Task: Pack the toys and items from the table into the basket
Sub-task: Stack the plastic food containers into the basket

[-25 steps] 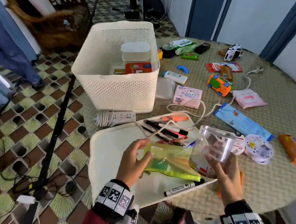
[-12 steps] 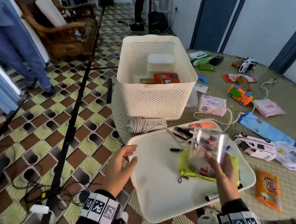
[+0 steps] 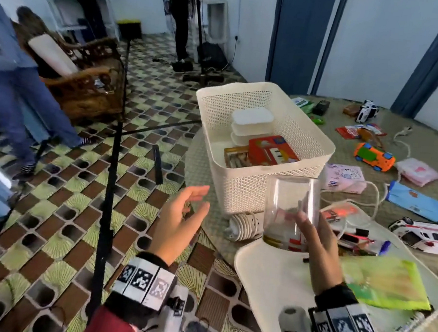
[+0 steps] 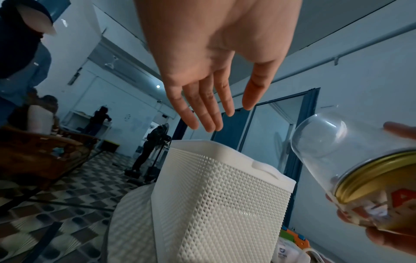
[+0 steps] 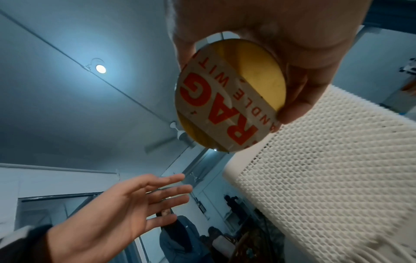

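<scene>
Carrying the lidded glass jar [image 3: 291, 211] gripped upside down in right hand [image 3: 313, 238] at the basket [image 3: 248, 185] near wall; left hand [image 3: 179, 224] fingers spread, empty; next: lift over rim, lower gently.

We see a clear glass jar [image 3: 291, 210], held upside down with its gold lid [image 5: 231, 94] and red-lettered tape at the bottom, just in front of the white lattice basket [image 3: 262, 181], which stands on the table and already holds stacked white boxes [image 3: 252, 120] and a red box [image 3: 270, 151].
</scene>
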Demonstrator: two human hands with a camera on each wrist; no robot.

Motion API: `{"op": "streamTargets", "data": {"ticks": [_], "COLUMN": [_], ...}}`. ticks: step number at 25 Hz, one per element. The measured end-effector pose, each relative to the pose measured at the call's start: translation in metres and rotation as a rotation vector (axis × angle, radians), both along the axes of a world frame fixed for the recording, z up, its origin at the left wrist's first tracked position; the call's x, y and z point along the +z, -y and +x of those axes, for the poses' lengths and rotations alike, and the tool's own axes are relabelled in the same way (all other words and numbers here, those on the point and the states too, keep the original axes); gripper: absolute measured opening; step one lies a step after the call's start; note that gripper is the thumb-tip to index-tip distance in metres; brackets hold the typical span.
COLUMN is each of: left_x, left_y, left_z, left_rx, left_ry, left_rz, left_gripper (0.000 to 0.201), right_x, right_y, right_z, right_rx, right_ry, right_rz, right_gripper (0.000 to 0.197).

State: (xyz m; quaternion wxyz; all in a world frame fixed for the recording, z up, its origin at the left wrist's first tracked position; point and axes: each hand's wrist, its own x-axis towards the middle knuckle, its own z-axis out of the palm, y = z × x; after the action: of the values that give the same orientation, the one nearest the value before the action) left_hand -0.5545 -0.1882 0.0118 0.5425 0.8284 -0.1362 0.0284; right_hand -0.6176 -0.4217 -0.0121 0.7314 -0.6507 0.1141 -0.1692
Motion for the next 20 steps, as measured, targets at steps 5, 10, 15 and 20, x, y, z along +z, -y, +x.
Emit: {"op": "streamTargets", "data": {"ticks": [5,10,15,20], "left_x": [0.027,0.046,0.062,0.069], "left_y": [-0.012,-0.015,-0.013,-0.006], "left_z": [0.063,0.136,0.225,0.298], "left_rx": [-0.042,-0.083,-0.150,-0.188], "left_ry": [0.109,0.165,0.167,0.144], "left_rz": [-0.028,-0.089,-0.111,-0.091], "left_gripper": [0.025,0.025,0.025,0.022], "right_x": [0.039,0.080,0.110,0.129], "right_y": [-0.025,-0.030,-0.036,-0.040], "right_z": [0.051,0.118,0.192,0.246], "right_rx": [-0.013,-0.035,-0.051,-0.137], "right_ry": [0.097,0.125,0.105,0.096], "right_rz": [-0.069,-0.139,-0.197,-0.280], "right_gripper": [0.060,0.058,0.066,0.044]}}
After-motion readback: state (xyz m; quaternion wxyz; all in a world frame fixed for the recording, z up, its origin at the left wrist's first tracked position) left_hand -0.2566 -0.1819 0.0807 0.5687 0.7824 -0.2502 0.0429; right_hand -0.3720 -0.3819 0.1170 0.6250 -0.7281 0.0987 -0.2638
